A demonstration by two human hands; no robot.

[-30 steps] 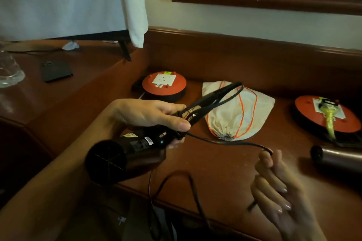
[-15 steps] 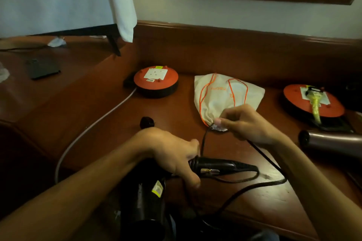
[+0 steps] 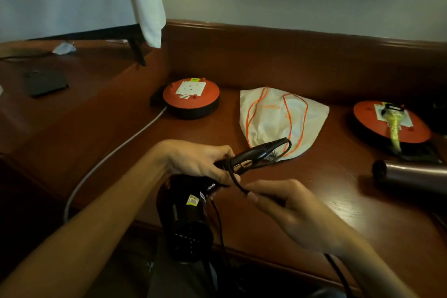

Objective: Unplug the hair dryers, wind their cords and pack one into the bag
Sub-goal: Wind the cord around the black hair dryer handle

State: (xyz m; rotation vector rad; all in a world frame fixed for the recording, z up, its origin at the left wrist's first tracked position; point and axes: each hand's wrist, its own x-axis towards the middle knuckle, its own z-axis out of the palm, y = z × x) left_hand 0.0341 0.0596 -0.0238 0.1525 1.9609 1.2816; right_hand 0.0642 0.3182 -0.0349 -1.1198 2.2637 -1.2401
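1. Hair dryer (image 3: 186, 215), black, is held over the near edge of the wooden desk (image 3: 314, 191), its barrel pointing down toward the camera and its folded handle reaching up and right toward the bag (image 3: 278, 118).
2. Fingers of the left hand (image 3: 196, 162) are curled round the handle where it meets the barrel, thumb on top.
3. The right hand (image 3: 287, 205) pinches the black cord (image 3: 238, 184) between thumb and fingertips just beside the left thumb; the cord loops out of the handle's end, passes back along the handle and drops off the desk edge under the right wrist.
4. The cream bag with orange drawstrings lies flat on the desk behind the handle tip, its gathered mouth facing the hands.
5. An orange extension reel (image 3: 191, 97) sits left of the bag, a grey cable (image 3: 108, 155) trailing from it over the desk edge; a second reel (image 3: 391, 121) on the right carries a yellow-wrapped plug (image 3: 393, 126).
6. A second dryer (image 3: 411, 176), brown, lies at the right edge.
7. Behind stand a wooden upstand, a pale wall, a dark frame and white hanging cloth (image 3: 150, 2).
8. Compared with half a second ago, the right hand has come back from the bag's mouth to the cord beside the left thumb, and the handle has tilted upward.
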